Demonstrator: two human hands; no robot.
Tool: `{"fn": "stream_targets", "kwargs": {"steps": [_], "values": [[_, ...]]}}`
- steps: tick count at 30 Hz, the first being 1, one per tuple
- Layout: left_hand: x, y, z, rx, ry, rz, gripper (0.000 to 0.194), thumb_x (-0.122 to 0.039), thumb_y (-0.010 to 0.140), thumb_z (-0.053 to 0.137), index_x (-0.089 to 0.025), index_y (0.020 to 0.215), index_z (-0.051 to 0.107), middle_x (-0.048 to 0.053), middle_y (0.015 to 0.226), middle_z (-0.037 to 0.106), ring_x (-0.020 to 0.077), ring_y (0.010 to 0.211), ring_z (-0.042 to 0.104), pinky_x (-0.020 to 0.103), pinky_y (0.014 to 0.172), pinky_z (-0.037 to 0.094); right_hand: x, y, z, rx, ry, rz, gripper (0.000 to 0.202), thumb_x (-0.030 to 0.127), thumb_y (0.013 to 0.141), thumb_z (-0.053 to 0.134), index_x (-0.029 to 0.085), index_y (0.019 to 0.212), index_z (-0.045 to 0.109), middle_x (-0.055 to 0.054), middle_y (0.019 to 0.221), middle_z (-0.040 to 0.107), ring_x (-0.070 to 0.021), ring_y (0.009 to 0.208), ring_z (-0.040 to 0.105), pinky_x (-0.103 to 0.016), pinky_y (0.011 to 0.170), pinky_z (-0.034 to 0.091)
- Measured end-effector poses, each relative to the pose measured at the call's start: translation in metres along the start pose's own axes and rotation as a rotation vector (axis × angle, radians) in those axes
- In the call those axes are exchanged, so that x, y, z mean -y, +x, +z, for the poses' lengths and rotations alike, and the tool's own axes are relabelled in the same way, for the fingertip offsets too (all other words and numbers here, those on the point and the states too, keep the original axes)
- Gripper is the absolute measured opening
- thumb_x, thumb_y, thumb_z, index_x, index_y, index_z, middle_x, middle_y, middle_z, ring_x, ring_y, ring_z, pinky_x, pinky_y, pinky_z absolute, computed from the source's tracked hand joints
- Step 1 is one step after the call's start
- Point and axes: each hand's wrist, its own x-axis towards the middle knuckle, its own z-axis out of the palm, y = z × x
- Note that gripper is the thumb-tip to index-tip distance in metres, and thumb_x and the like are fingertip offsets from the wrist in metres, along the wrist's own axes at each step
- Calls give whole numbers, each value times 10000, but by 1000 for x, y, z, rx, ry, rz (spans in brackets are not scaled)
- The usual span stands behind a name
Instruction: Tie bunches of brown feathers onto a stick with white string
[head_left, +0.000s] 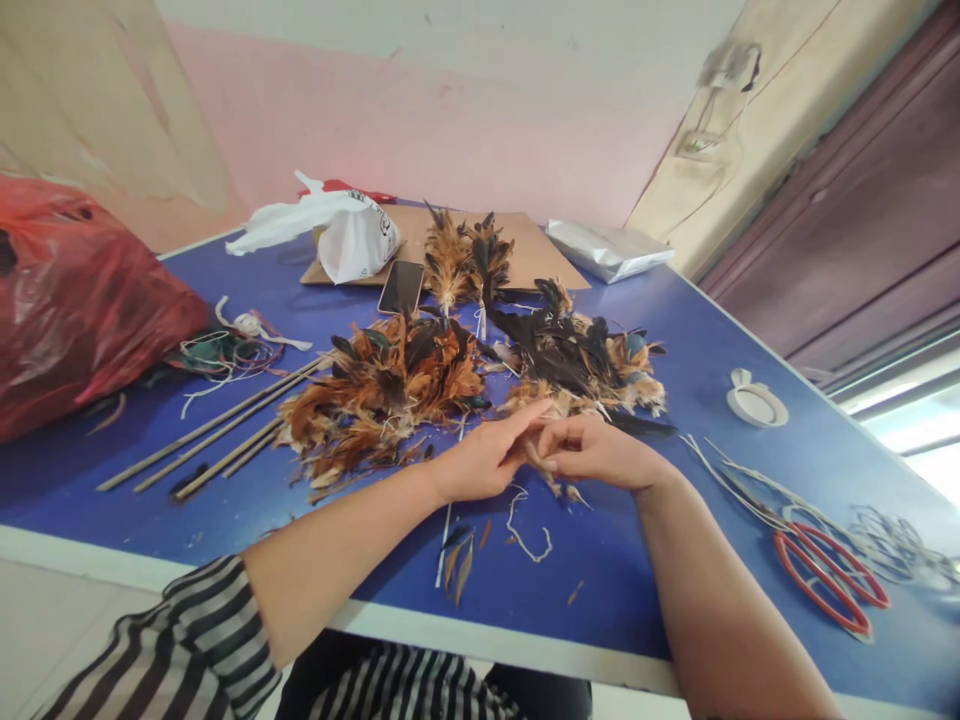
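Note:
My left hand (484, 458) and my right hand (596, 450) meet above the blue table, at the front edge of a dark feather pile (574, 350). Between my fingers is a small tan feather (534, 450), its far end hidden. The fingers of my right hand are pinched on it; those of my left hand are closed round its other side. Left of my hands lies a brown-orange feather pile (390, 390). Behind stand two tied feather bunches, one tan (448, 260) and one darker (489, 262). A white string (529, 540) lies in front of my hands.
Red-handled scissors (829, 575) and loose cord lie at the right, below a tape roll (757, 405). Thin sticks (217, 430) and a red plastic bag (82, 300) are at the left. Behind are a phone (402, 288), a white bag (352, 240) and a silver packet (611, 250).

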Motion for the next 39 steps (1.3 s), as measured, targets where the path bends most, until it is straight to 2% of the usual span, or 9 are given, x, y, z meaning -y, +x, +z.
{"fn": "stream_targets", "kwargs": {"steps": [3,6,11,14,18,21,27,34,39], "values": [[17,-2,2,38,105,-83,602,-36,723,420,-158,1305,332,92,1059,617,187,958,574,358,852,441,-1,-4,-4,-10,63,-29,172,281,664,651,126,689,582,21,572,525,-51,464,434,-177,434,346],[25,-4,1,-14,174,-127,578,-16,698,410,-159,1258,408,87,1047,626,187,941,577,370,842,447,-9,-10,-16,-158,238,-120,213,311,641,675,139,652,550,21,548,512,-38,400,382,-173,375,285],[9,-4,-10,-320,127,-45,459,0,701,391,-170,1085,576,84,1179,551,173,1095,495,366,954,380,-15,-7,-22,-421,443,-100,255,302,586,720,175,678,518,52,495,465,-50,376,384,-168,344,251],[-7,-4,-16,-477,-24,-73,335,-61,745,410,-175,966,633,75,1086,592,167,1004,538,339,877,432,-11,2,-13,-486,468,-125,263,296,583,724,177,694,518,60,479,460,-58,392,406,-174,361,284],[-17,-2,-13,-393,-486,-417,213,-205,759,502,-138,907,639,70,830,656,105,623,556,238,568,453,-6,11,2,-511,471,-154,241,288,614,711,178,711,521,56,486,491,-59,398,427,-177,378,304],[-17,0,-10,-333,-768,-576,233,-279,724,576,-115,875,644,75,807,657,68,521,492,196,468,376,-4,15,13,-492,482,-159,231,286,615,713,174,701,530,44,505,518,-63,421,453,-181,394,329],[-17,-1,-11,-321,-820,-603,285,-379,660,650,-112,758,658,12,560,566,58,480,453,191,459,332,-3,20,24,-458,465,-175,229,307,608,713,167,693,552,31,549,539,-66,449,459,-194,417,361],[-17,-1,-8,-333,-805,-670,274,-368,632,677,-113,711,615,-5,521,553,52,433,447,185,428,305,-5,23,27,-455,332,-194,190,305,634,699,152,666,591,34,528,536,-57,446,444,-193,431,349],[-13,-2,-10,-354,-890,-684,235,-338,674,648,-115,730,599,11,561,591,56,452,491,172,440,337,-7,22,22,-476,426,-145,207,307,633,703,150,697,585,31,522,546,-57,445,464,-173,417,346]]}}
